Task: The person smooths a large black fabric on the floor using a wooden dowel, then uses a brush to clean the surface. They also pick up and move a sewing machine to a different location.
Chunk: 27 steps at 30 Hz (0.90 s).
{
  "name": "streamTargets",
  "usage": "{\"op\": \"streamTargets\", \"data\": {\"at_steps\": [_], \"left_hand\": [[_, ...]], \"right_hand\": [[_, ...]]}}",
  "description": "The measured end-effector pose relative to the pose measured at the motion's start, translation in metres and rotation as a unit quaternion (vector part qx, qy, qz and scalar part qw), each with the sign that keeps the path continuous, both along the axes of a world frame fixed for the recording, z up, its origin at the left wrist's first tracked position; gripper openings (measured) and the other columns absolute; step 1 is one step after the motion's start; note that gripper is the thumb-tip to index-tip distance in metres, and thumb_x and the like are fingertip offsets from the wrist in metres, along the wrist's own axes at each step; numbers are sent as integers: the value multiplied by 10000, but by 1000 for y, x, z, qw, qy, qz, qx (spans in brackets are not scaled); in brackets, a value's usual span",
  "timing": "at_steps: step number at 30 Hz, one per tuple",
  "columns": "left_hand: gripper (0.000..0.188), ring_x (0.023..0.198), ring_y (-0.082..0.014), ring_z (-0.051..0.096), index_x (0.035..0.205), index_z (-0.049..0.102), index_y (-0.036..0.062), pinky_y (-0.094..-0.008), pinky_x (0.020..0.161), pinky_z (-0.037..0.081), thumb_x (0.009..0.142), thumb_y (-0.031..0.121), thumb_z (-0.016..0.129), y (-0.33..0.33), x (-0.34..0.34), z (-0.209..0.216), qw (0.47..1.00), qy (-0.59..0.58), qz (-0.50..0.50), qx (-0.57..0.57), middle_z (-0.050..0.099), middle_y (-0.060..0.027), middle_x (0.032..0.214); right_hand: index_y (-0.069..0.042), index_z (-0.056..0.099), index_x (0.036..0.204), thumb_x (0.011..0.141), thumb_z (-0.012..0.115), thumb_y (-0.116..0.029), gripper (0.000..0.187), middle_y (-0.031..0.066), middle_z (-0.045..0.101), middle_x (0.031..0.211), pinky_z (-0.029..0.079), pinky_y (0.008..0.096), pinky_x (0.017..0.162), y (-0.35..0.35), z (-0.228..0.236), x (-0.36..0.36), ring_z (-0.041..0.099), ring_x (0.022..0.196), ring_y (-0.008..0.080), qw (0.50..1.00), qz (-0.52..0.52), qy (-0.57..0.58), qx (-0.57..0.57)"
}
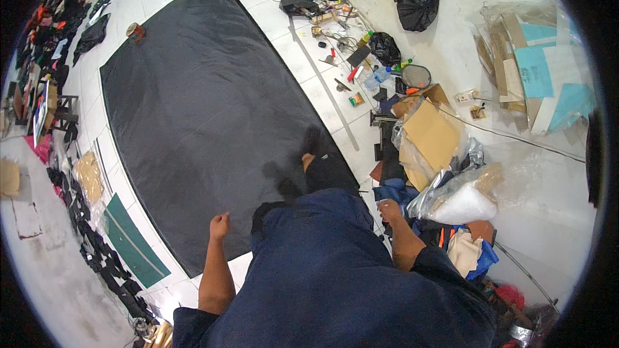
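Note:
I stand at the near right edge of a large black sheet [200,103] spread flat on the white tiled floor. My left hand [220,225] hangs over the sheet's near edge with its fingers curled into a loose fist, and nothing shows in it. My right hand [389,209] hangs at my right side above a heap of fabric and plastic, its fingers curled too, with nothing seen in it. One foot [308,160] rests on the sheet's right edge.
A long metal ruler [322,80] lies along the sheet's right side among small tools. Cardboard pieces [429,132], clear plastic bags [461,200] and black bags [419,3] crowd the right. A tin can [134,29] sits at the far corner. A green mat [132,241] and dark cut pieces line the left.

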<state>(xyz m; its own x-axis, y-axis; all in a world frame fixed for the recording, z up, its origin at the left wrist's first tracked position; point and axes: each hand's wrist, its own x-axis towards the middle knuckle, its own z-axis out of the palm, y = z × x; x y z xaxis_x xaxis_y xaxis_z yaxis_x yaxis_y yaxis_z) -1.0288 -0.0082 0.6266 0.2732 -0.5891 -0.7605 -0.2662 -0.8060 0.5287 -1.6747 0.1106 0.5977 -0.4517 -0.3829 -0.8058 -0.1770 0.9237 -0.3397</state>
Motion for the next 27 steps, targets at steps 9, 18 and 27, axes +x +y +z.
{"op": "streamTargets", "data": {"at_steps": [9, 18, 27], "left_hand": [[303, 586, -137, 534, 797, 636, 10, -304, 550, 420, 876, 301, 656, -61, -35, 16, 992, -54, -28, 107, 579, -44, 652], [290, 753, -182, 617, 923, 652, -41, -319, 693, 488, 892, 247, 644, -180, -156, -11, 985, -45, -120, 119, 666, -104, 809], [610, 1295, -487, 365, 1293, 550, 60, -544, 1087, 294, 822, 423, 687, -357, -437, -92, 906, 142, -379, -121, 394, -244, 1416]], "right_hand": [[-44, 650, 1102, 841, 645, -488, 515, 214, 639, 1142, 459, 438, 950, -128, -44, 3, 599, 1085, 379, 952, 297, 69, -16], [-58, 662, 1017, 833, 665, -391, 380, 196, 679, 1014, 507, 422, 858, -445, -132, 1, 652, 959, 350, 964, 266, 18, -15], [-74, 625, 1034, 802, 717, -329, 357, 212, 609, 1060, 494, 448, 863, -591, -353, -47, 594, 1061, 372, 882, 451, 83, 107]]}}
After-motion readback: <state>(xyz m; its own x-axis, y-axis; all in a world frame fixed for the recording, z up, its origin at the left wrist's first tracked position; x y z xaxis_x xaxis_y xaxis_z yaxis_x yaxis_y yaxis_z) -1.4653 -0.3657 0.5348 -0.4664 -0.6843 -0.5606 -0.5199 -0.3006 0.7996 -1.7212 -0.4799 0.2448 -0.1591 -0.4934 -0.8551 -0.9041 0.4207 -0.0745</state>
